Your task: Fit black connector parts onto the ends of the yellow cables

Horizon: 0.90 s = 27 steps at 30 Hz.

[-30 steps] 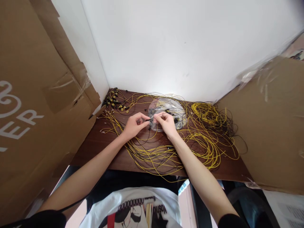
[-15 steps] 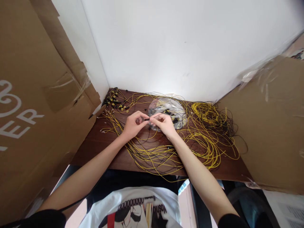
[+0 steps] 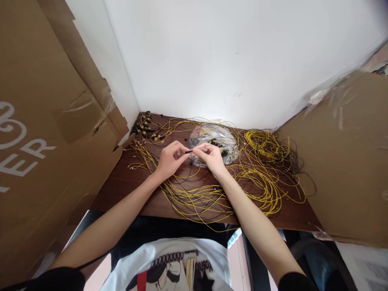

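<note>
Near the middle of the brown table, my left hand (image 3: 170,159) pinches one end of a small black piece (image 3: 189,152) between thumb and fingertips. My right hand (image 3: 212,158) pinches at the other end, where a thin dark wire runs off along the fingers. Behind my right hand lies a clear plastic bag (image 3: 228,139) with black and yellow parts inside. Long yellow and black wires (image 3: 194,202) curve across the table beneath both forearms.
A tangled coil of yellow wire (image 3: 262,143) lies at the right. Black and yellow connectors (image 3: 147,129) are heaped at the back left. Cardboard walls stand left (image 3: 45,101) and right (image 3: 342,161), with a white wall (image 3: 212,60) behind the brown table (image 3: 127,194).
My right hand has shifted slightly right, away from my left fingertips, and more of the black piece shows between them. My left hand has hardly moved.
</note>
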Each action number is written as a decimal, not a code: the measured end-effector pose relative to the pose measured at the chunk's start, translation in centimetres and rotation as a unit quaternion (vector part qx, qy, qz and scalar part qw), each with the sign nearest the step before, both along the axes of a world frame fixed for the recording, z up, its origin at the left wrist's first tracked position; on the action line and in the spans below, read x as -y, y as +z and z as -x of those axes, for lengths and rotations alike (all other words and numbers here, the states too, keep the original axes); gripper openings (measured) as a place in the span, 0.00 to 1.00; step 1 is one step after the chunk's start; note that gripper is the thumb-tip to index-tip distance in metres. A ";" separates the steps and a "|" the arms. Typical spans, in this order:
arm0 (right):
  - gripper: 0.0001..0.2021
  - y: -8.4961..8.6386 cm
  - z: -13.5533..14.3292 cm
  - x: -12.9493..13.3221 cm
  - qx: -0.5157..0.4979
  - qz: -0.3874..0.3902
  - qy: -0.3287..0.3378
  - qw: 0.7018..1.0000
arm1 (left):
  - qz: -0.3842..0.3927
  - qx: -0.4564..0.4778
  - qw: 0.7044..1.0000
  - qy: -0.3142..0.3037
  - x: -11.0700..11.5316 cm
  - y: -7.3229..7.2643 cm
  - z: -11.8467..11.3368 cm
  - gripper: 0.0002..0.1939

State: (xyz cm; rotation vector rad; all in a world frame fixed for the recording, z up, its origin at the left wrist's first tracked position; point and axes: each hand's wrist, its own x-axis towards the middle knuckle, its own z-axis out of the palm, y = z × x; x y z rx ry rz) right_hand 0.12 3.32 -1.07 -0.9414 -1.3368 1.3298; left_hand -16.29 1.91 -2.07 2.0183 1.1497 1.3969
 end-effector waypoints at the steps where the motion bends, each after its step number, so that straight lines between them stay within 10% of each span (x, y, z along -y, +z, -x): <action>1: 0.15 0.0 0.0 0.0 -0.006 0.004 0.002 1.000 | -0.002 0.004 1.000 -0.001 0.0 0.0 0.0 0.04; 27: 0.18 -0.2 0.2 -0.1 -0.085 0.045 0.026 0.995 | 0.009 0.009 1.000 0.004 -0.1 -0.2 0.0 0.03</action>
